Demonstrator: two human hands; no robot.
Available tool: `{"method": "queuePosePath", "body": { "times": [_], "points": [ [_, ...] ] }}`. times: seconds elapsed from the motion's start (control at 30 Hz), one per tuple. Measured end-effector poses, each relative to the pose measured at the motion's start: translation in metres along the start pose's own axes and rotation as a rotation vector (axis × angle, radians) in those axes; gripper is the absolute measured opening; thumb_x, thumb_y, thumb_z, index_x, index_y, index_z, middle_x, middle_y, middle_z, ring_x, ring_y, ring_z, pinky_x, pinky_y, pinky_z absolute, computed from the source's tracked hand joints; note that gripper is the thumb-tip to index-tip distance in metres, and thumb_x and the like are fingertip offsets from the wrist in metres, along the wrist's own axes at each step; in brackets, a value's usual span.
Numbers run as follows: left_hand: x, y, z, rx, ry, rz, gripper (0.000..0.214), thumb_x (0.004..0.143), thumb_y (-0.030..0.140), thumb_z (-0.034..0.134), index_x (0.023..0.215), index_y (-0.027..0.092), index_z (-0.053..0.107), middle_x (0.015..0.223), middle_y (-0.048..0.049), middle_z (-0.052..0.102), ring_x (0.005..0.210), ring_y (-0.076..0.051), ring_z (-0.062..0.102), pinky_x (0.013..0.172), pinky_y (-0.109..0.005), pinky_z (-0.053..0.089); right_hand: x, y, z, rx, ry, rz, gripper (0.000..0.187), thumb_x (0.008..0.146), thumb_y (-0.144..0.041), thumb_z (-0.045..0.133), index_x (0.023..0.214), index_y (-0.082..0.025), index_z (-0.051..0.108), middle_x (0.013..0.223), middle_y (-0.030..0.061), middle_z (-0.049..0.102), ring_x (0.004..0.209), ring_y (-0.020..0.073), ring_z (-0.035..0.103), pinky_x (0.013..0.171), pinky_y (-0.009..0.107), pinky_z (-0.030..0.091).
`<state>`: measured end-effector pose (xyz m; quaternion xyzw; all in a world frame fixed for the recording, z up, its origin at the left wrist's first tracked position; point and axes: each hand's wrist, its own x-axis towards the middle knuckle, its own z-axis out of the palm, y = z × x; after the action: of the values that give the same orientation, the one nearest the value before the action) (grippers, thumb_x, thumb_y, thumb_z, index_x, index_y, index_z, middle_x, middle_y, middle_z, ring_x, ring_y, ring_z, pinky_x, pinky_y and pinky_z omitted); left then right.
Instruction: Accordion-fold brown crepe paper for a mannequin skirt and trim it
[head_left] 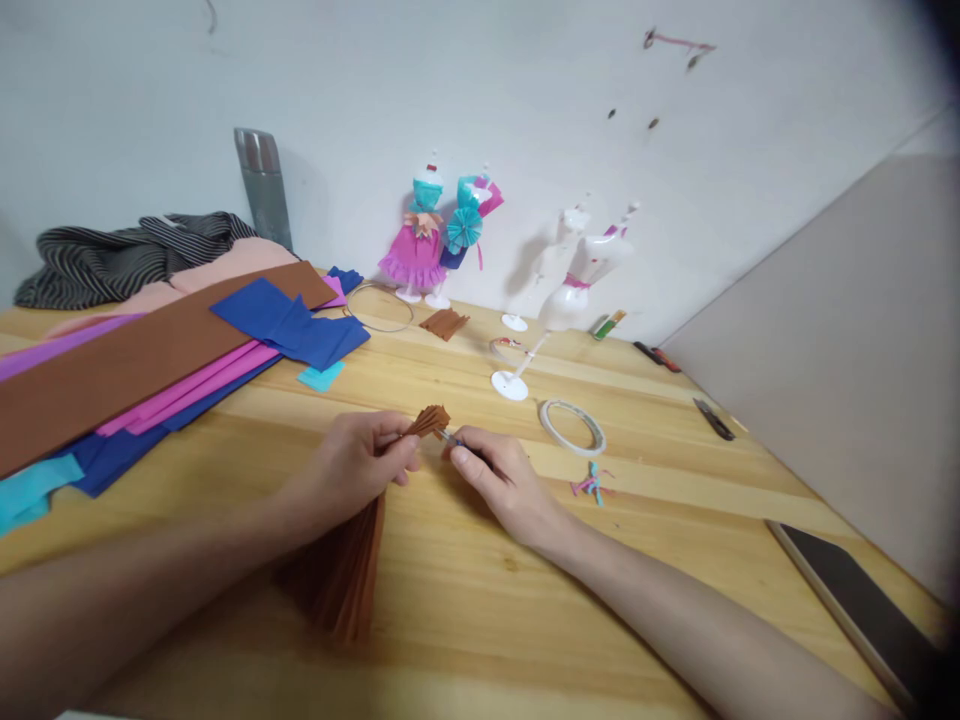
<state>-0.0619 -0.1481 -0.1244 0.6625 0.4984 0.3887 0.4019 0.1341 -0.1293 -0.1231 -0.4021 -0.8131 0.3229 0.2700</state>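
Observation:
My left hand (375, 455) is closed around a gathered strip of pleated brown crepe paper (352, 580). Its short bunched end (431, 420) sticks out past my fingertips, while the longer folds fan downward under the hand. In my closed right hand (499, 475) is a small dark-handled tool (466, 446) with a thin metal tip. That tip touches or lies very close to the bunched paper end. Most of the tool is hidden by my fingers, so I cannot tell its exact kind.
Crepe paper sheets (172, 360) lie at left, near a striped cloth (135, 255) and bottle (264, 190). Two dressed mini mannequins (424, 240) and bare white ones (581, 280) stand behind. Rightward are a tape roll (551, 432), paper scraps (592, 484), cutter (712, 418) and phone-like slab (855, 600).

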Motion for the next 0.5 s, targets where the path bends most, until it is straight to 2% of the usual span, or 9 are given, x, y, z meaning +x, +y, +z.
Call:
{"method": "queuePosePath", "body": {
  "times": [0.23,0.5],
  "points": [
    [0.0012,-0.0072,-0.0004,0.176,0.028,0.069,0.018,0.082,0.022,0.046,0.071,0.016,0.060,0.062,0.0009,0.065,0.054,-0.011,0.060,0.054,-0.022,0.043,-0.0013,0.0004,0.0033,0.099,-0.002,0.073,0.042,0.091,-0.050,0.039,0.070,-0.017,0.052,0.060,-0.0024,0.039,0.058,0.0116,0.036,0.055,0.026,0.027],
    [0.0000,-0.0039,-0.0007,0.240,0.042,0.137,0.017,0.081,0.018,0.047,0.070,0.016,0.059,0.058,0.0026,0.061,0.052,-0.010,0.055,0.052,-0.020,0.038,-0.0012,0.0014,0.0043,0.147,-0.010,0.091,0.043,0.089,-0.053,0.041,0.069,-0.017,0.052,0.058,-0.0029,0.037,0.057,0.0110,0.034,0.052,0.025,0.025]
  ]
}}
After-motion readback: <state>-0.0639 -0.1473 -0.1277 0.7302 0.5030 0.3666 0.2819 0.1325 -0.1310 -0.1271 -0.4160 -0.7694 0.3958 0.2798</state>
